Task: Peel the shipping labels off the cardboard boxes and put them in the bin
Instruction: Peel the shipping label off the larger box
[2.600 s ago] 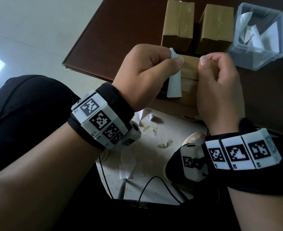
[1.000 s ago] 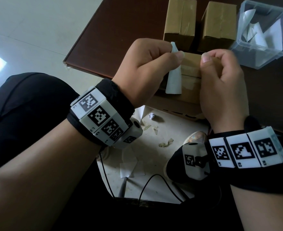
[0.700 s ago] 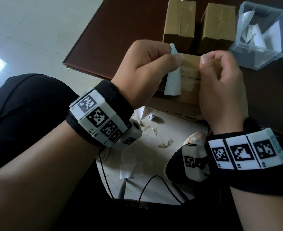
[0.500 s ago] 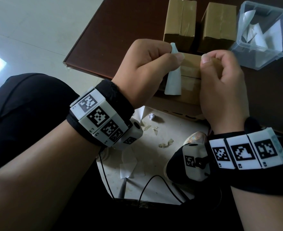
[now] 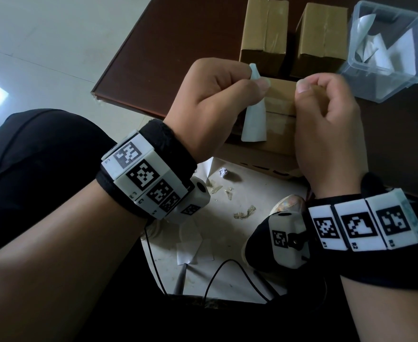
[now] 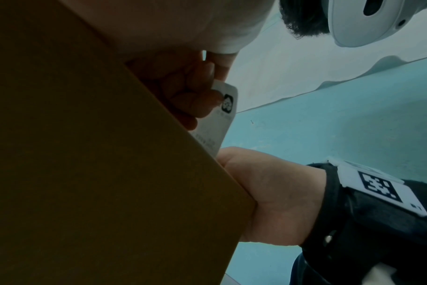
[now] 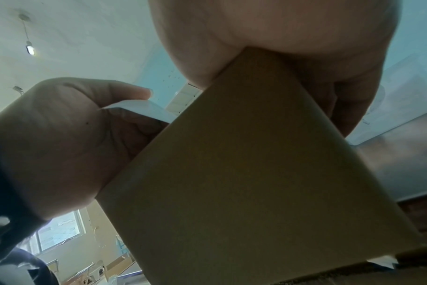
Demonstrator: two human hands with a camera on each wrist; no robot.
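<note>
The left hand (image 5: 213,104) pinches a curled, smooth white label (image 5: 253,124); the right hand (image 5: 326,124) grips the tan cardboard box (image 5: 280,119), apparently by its edge.

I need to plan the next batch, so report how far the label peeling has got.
Done: several peeled labels lie in the clear bin. In hand: the left hand pinches a white label while the right hand grips the near box. Left: binning it; two far boxes show no labels on visible faces.
</note>
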